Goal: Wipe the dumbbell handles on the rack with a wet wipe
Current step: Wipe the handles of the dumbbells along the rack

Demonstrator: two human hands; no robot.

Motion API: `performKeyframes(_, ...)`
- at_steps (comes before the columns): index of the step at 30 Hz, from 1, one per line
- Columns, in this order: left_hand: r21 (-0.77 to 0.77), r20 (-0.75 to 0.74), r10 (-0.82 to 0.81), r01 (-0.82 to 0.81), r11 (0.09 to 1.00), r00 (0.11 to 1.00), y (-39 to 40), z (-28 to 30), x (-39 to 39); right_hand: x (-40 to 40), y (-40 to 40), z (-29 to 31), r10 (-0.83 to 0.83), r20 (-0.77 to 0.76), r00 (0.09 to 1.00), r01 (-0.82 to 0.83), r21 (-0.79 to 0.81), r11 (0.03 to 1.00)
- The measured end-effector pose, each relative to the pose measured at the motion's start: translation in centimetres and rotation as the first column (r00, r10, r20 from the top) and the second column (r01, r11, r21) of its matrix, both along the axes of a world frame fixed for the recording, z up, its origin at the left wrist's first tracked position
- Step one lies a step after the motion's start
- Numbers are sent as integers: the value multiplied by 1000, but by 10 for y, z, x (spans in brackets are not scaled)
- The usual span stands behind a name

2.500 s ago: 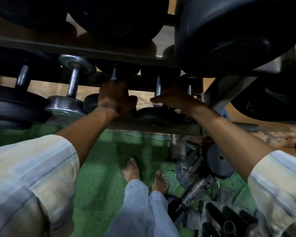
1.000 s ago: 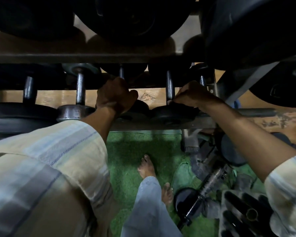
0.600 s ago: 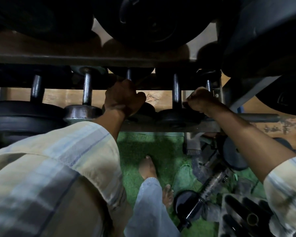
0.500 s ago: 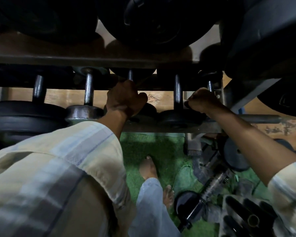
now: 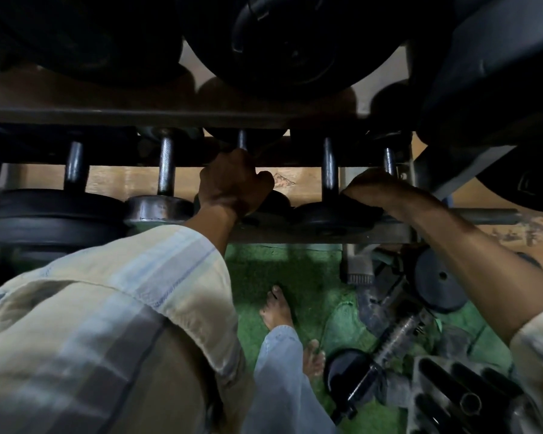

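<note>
my left hand [image 5: 235, 183] grips a dumbbell handle [image 5: 241, 139] on the rack [image 5: 320, 234], my right hand [image 5: 373, 187] curls round the next-but-one (wipe unseen), handles beyond my left look untouched.

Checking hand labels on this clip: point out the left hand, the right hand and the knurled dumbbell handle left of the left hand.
left hand [image 5: 235, 183], head view, back of the fist.
right hand [image 5: 373, 189], head view, knuckles.
knurled dumbbell handle [image 5: 166, 166], head view, middle of the bar.
</note>
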State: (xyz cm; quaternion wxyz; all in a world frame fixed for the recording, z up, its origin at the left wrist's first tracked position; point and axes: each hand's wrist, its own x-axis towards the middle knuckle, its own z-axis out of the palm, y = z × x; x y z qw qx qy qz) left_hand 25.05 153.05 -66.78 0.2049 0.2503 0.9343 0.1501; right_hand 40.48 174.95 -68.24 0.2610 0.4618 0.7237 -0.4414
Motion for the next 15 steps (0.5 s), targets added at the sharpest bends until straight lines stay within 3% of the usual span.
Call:
performKeyframes(9,9,31,-12,11,1000,999,-1,-4,-1,6,11,-19,-286,-45,957,243,-409,879)
performKeyframes(15,16,54,-19,19,1000,998,-2,-3,-1,-32,-13,1,-216,-21,976,169,-547,820)
